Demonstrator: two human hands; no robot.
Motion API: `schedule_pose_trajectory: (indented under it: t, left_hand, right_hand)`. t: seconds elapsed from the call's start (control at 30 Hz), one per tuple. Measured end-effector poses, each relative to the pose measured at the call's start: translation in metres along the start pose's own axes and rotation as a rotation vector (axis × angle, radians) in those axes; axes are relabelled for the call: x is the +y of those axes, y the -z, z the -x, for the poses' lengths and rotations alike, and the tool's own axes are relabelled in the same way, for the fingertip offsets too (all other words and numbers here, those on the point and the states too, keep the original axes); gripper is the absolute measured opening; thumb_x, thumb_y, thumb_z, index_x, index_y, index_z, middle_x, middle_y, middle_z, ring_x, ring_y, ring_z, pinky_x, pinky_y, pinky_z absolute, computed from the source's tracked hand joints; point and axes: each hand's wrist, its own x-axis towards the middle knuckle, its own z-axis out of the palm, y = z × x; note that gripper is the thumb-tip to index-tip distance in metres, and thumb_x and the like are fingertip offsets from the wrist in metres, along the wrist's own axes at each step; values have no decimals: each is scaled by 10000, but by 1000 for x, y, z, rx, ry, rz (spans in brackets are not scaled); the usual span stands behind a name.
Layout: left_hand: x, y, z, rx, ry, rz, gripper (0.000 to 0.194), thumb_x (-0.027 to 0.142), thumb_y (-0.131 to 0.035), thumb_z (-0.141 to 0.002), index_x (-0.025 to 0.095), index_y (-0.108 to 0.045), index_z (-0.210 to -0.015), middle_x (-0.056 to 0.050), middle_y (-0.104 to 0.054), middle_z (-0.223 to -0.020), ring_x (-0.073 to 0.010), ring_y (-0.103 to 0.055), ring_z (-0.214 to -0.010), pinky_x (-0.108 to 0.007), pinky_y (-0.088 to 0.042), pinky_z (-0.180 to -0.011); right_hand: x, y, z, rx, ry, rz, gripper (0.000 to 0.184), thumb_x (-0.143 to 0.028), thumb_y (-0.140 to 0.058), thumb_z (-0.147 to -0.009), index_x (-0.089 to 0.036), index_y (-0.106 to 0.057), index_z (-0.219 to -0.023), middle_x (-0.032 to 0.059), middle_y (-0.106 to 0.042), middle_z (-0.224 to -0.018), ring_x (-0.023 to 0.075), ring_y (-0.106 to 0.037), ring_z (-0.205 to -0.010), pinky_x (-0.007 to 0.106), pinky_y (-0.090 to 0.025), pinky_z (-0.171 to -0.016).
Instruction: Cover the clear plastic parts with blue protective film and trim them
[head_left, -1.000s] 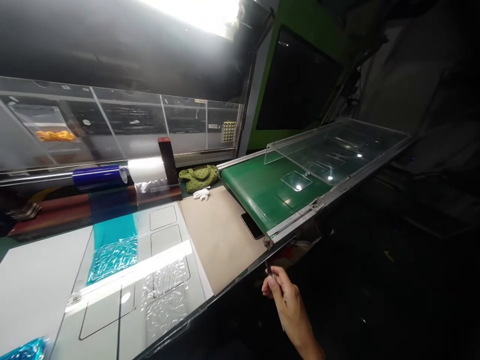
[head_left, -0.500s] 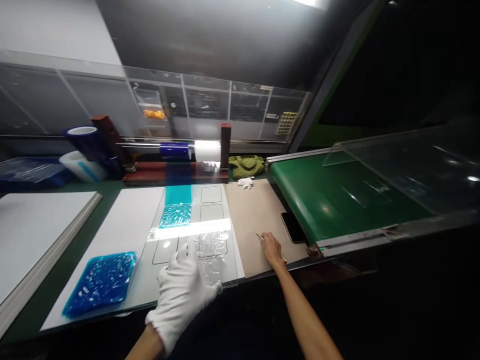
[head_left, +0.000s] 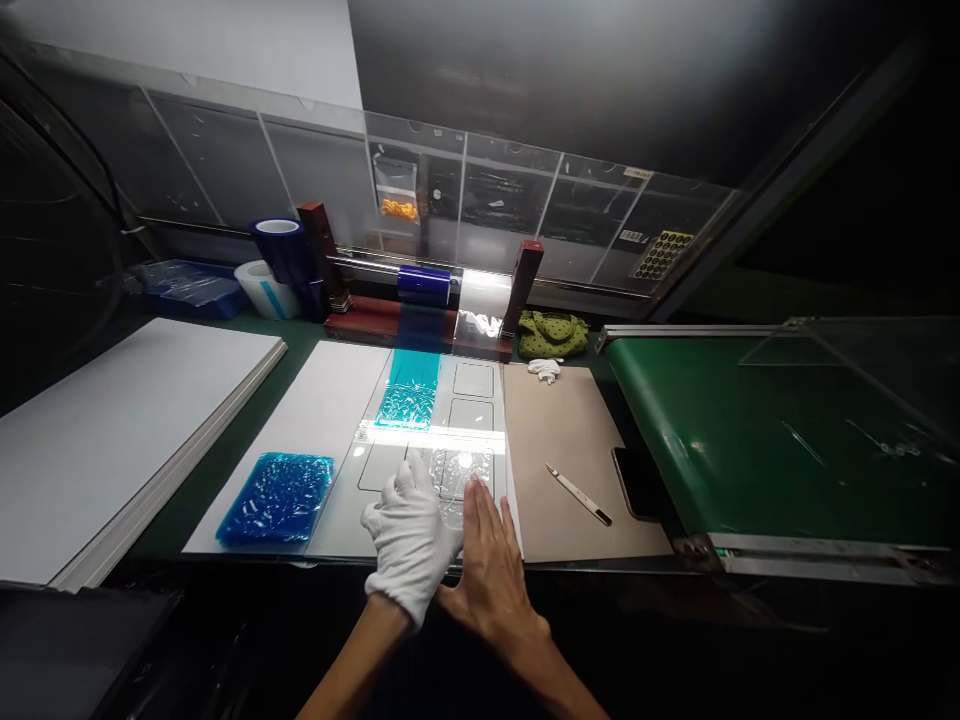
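Dark green worktop (head_left: 176,520) stretches out ahead of me under a bright light, and both my hands are at its near edge. My left grip (head_left: 411,533), in a white cotton glove, lies open against a clear panel (head_left: 474,380) marked with rounded rectangular outlines, holding nothing. Crinkled clear film (head_left: 461,490) lies on the panel just beyond it. My right grip (head_left: 486,570), bare and just beside the left, is also open and empty, its straight fingers (head_left: 474,500) reaching the panel's right side. Farther ahead, a teal strip of film (head_left: 409,395) runs up the panel toward a roll of blue film (head_left: 424,285) held between two dark red posts. To my left, a crumpled blue film pad (head_left: 274,498) sits on a white board (head_left: 337,390), with a stack of white boards (head_left: 142,440) beyond. To my right, a craft knife (head_left: 578,495) lies on a tan card mat (head_left: 570,460), near a phone (head_left: 637,485) and a green conveyor belt (head_left: 750,450).
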Motion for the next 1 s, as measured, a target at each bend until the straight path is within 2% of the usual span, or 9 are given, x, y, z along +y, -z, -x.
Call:
schedule_pose_trajectory:
  t: [0.17, 0.33, 0.43, 0.5, 0.57, 0.67, 0.77, 0.87, 1.0]
  left_hand:
    - [2, -1, -2, 12, 18, -36, 587, 165, -300, -821, 1, -282, -1385, -276, -459, -1252, -395, -507, -1010, -548, -430, -707]
    - [6, -10, -6, 5, 75, 7, 567, 133, -250, -841, 50, -280, -1402, -243, -437, -1316, -385, -489, -1077, -555, -426, -765]
    - [3, -13, -9, 12, 112, 28, 724, 272, -408, -798, 59, -151, -1440, -254, -282, -1438, -411, -379, -1215, -585, -378, -856]
    - [-7, -12, -9, 43, 135, 33, 961, 478, -518, -725, 63, -42, -1450, -256, -185, -1477, -417, -264, -1297, -612, -311, -928]
    - [-21, -12, -4, 91, 191, 14, 1098, 627, -512, -682, 50, 31, -1443, -262, -156, -1482, -403, -194, -1332, -610, -271, -962]
    - [-41, -18, 9, 155, 307, -39, 1076, 651, -444, -715, 6, 36, -1430, -265, -197, -1463, -368, -206, -1331, -568, -259, -983]
    - [-52, -30, 26, 118, 389, -81, 1038, 630, -416, -725, -11, 3, -1426, -260, -249, -1436, -345, -245, -1309, -538, -281, -965]
    - [-52, -43, 38, 52, 447, -101, 1011, 619, -400, -729, -19, -38, -1425, -253, -292, -1411, -340, -264, -1289, -506, -310, -933]
    - [-51, -53, 44, 17, 488, -104, 994, 629, -376, -732, -29, -82, -1417, -254, -333, -1378, -345, -282, -1272, -504, -294, -936]
  right_hand:
    - [8, -15, -7, 8, 46, 36, 1046, -252, -548, -662, 28, 110, -1425, 265, -208, -1473, 362, -184, -1369, 595, -198, -1084]
    - [16, -14, -16, 12, 106, 29, 1029, -260, -529, -666, 41, 99, -1423, 283, -249, -1449, 377, -218, -1348, 610, -208, -1070]
    - [34, -16, -33, -26, 164, 28, 1042, -294, -551, -660, 49, 69, -1424, 293, -297, -1420, 386, -236, -1334, 625, -186, -1066]
    - [58, -19, -51, -38, 184, 55, 1028, -325, -559, -681, 41, 44, -1427, 288, -321, -1407, 379, -254, -1327, 626, -172, -1066]
    - [89, -24, -74, -35, 181, 111, 1000, -337, -569, -702, 29, 9, -1431, 280, -316, -1414, 369, -255, -1330, 617, -153, -1074]
    - [137, -33, -110, -51, 187, 205, 960, -321, -586, -715, 20, -44, -1430, 270, -297, -1429, 359, -231, -1345, 607, -100, -1087]
    - [170, -43, -137, -93, 211, 261, 928, -332, -589, -732, 17, -83, -1427, 265, -294, -1432, 350, -214, -1352, 596, -62, -1093]
    - [184, -52, -151, -133, 236, 275, 923, -342, -591, -743, 17, -85, -1427, 268, -282, -1437, 345, -197, -1359, 588, -43, -1095]
    - [186, -60, -158, -154, 272, 277, 925, -329, -598, -744, 16, -79, -1429, 272, -276, -1438, 347, -193, -1359, 588, -33, -1093]
